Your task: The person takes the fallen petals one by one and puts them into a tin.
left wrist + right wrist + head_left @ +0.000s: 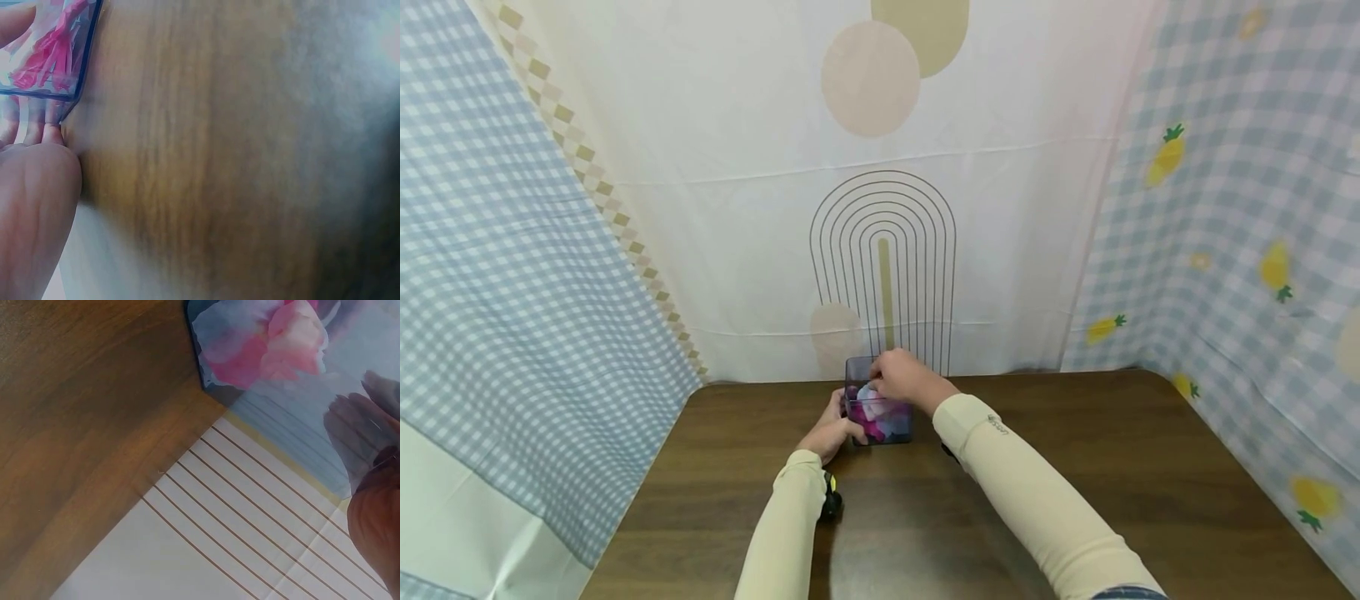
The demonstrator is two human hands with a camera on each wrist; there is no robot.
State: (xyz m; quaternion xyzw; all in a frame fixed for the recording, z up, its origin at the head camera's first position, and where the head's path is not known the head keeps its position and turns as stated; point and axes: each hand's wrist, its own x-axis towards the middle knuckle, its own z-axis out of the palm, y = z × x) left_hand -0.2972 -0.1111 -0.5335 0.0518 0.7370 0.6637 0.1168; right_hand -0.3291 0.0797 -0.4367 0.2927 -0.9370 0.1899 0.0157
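Observation:
A see-through, bluish plastic box point(859, 368) stands on the table near its back edge. Pink, purple and white clear-edged pieces point(269, 347), like flower stickers, lie inside it. Around the box's left side, my left hand point(831, 432) grips with the thumb at the front; its other fingers show through the plastic in the left wrist view. My right hand point(906, 377) is at the upper part of the box with bent fingers. Through the clear wall in the right wrist view, its fingertips point(342, 415) appear dark. Whether they pinch a piece cannot be made out.
The brown wooden table point(1037, 450) runs up to a white cloth point(737, 275) printed with lines and circles. Blue checked cloths point(535, 250) hang at both sides. A black device point(831, 502) sits at my left wrist.

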